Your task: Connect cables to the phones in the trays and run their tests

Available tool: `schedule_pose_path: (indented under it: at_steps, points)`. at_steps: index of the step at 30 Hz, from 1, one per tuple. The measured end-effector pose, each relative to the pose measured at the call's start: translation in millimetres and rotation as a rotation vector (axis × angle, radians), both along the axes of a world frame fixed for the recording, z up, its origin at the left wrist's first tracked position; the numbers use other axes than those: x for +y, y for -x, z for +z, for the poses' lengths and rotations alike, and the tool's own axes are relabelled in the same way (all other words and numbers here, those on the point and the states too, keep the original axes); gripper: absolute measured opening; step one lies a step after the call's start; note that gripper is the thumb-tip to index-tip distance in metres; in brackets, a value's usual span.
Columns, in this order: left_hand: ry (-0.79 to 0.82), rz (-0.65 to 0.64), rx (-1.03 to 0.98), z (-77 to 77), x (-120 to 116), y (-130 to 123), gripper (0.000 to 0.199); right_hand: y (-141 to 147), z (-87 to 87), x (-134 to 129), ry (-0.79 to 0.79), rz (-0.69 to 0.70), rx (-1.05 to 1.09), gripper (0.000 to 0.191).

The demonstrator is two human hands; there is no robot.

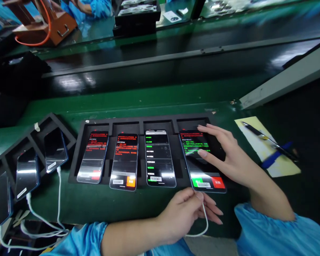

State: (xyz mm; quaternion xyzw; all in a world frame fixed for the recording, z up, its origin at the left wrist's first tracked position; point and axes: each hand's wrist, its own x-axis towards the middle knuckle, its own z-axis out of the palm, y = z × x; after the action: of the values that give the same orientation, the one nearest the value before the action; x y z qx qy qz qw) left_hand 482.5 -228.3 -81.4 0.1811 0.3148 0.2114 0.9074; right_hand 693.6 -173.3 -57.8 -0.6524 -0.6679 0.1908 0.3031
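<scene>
At the right end of a black foam tray (pixel 126 127) lies a phone (pixel 202 167) whose lit screen shows red and green text, with green and red boxes at its bottom. My left hand (pixel 185 211) pinches the end of a white cable (pixel 206 222) at that phone's bottom edge. Over the upper right of the same phone is my right hand (pixel 229 154), fingers apart, fingertips at or just over the screen. Three more lit phones lie to the left: one with a white and green list (pixel 160 158), one with an orange box (pixel 124 161), one with red text (pixel 93 156).
Three dark phones plugged into white cables (pixel 59 195) sit in another tray (pixel 52 122) at left. On the right, pens lie on yellow paper (pixel 256 142) beside a grey bar (pixel 282 76). Across the line, a person in blue (pixel 96 9) is near an orange-brown fixture (pixel 56 30).
</scene>
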Motion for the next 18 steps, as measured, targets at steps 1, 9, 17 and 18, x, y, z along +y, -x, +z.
schedule_pose_path:
  at_steps: [1,9,17,18]
  points:
    - [0.001,-0.001,0.0,-0.8,-0.1,-0.3,0.078,0.8,0.7,-0.4,-0.033,0.011,-0.011,0.064]
    - [-0.012,-0.066,0.004,-12.5,-2.9,-4.5,0.088,7.3,-1.2,-4.1,-0.142,0.055,-0.091,0.059]
    - [-0.056,-0.082,-0.008,-10.3,-0.6,-5.0,0.083,6.3,-5.0,-1.9,-0.086,0.055,-0.089,0.063]
    - [-0.07,-0.085,-0.014,-11.1,-0.6,-5.3,0.081,5.2,-7.6,-2.0,-0.091,0.052,-0.087,0.063]
